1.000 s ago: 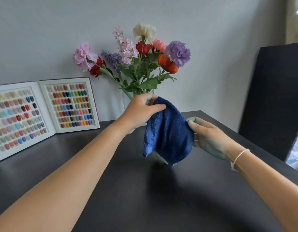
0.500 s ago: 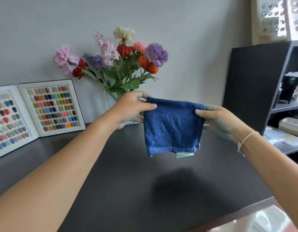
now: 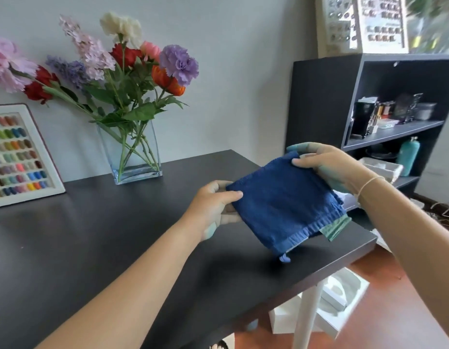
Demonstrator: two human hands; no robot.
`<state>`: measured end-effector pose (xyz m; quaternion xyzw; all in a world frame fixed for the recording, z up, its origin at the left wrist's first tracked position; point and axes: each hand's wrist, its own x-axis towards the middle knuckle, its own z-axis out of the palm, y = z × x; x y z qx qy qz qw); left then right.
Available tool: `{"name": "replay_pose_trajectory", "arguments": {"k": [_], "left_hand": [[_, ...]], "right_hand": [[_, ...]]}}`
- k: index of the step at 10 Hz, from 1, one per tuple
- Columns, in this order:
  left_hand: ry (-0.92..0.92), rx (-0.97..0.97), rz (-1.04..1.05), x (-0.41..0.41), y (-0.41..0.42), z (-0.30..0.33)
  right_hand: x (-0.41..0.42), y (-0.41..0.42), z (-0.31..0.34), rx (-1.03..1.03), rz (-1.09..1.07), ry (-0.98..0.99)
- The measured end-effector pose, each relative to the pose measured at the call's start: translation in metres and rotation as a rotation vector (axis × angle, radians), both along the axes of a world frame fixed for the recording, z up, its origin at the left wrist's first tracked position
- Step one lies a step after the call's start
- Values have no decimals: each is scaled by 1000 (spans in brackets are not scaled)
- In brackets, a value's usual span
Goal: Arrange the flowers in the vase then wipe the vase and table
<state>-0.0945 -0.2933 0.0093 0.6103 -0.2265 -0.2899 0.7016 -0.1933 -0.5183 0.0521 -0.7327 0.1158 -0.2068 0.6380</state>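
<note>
A clear glass vase [image 3: 132, 157] stands at the back of the black table [image 3: 92, 235], against the wall. It holds a bunch of flowers [image 3: 122, 66] in pink, red, purple, cream and orange. I hold a folded blue cloth [image 3: 286, 205] stretched between both hands above the table's right end. My left hand [image 3: 213, 207] pinches its left corner. My right hand [image 3: 329, 165] grips its upper right corner. The cloth hangs well to the right of the vase and touches neither vase nor table.
A white display book of coloured nail samples [image 3: 19, 157] leans against the wall at the left. A dark shelf unit [image 3: 369, 102] with bottles and boxes stands right of the table. The table's right edge [image 3: 344, 258] lies just below the cloth, with a white leg [image 3: 306, 316] under it.
The cloth was bunched in front of the vase, then spread between both hands. Both hands have carried it rightward and lower, away from the vase, and my view has turned to the right.
</note>
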Motion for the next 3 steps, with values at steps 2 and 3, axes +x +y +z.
{"name": "replay_pose_trajectory", "arguments": {"k": [2,3], "left_hand": [[-257,300,210,14,0,-39],[-444,392,238,31,21,-36]], "right_hand": [[32,1,-58,-542,-205,393],[49,22,-66,-710,-242,275]]}}
